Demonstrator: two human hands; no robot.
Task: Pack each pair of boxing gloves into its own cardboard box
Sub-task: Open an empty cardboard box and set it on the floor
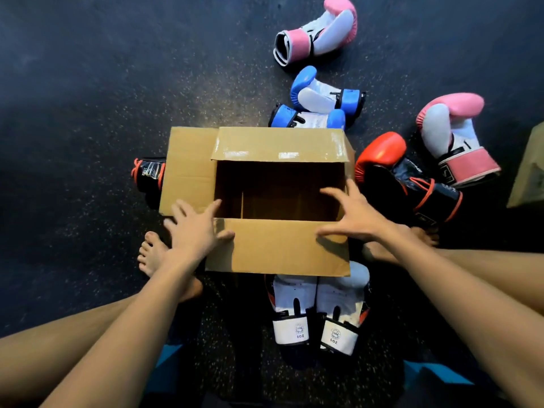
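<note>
– Brown cardboard box (279,248) sits on the dark floor (88,113); is it open?
– Yes; its flaps are folded out and I can see its bare bottom.
– What do the hands do?
– The left hand (197,228) lies on the box's near left corner, fingers straight and spread apart; the right hand (353,213) is at the near right corner, fingers wide apart too; I cannot tell if it touches; neither hand holds anything.
– Where are the gloves?
– All on the floor; two white gloves (294,298) lie side by side at the box's near edge, partly under the flap; two blue gloves (315,97) touch each other at its far edge; a red and black glove (406,178) lies at its right edge; the other red and black glove (147,172) pokes out from under the left flap; one pink glove (453,136) stands just past the red one; the other pink glove (318,30) lies well beyond the blue ones.
</note>
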